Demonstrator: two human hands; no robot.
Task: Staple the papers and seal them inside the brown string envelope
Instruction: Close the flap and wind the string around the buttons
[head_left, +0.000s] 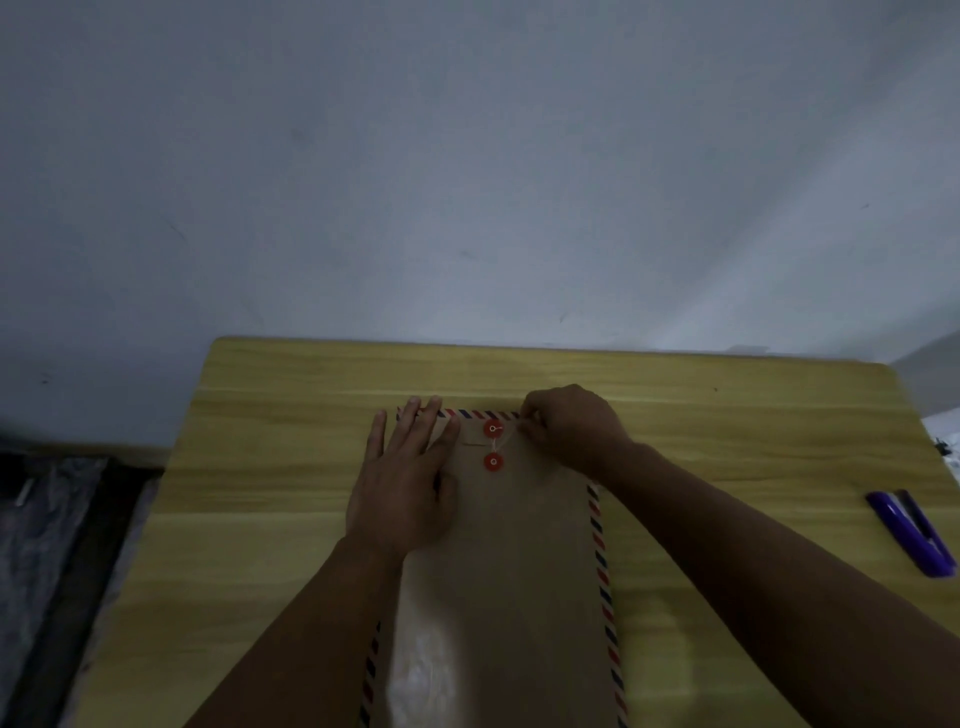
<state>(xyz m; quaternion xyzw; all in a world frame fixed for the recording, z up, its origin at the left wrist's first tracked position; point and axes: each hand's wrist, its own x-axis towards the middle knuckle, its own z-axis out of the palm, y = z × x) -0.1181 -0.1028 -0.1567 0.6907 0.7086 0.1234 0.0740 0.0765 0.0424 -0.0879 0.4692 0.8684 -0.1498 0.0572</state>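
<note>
Envelope (519, 545) lengthwise, flap far (left hand (402, 483) flat; right hand (571, 431) fingers pinch string (511, 430)).

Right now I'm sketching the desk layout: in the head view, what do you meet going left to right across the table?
Left hand → red buttons on the envelope → right hand → purple stapler.

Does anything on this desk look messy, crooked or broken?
Nothing stands out. The brown envelope lies flat and straight on the table, the left hand pressing it while the right hand pinches the string by the red buttons. The purple stapler rests aside, intact.
</note>
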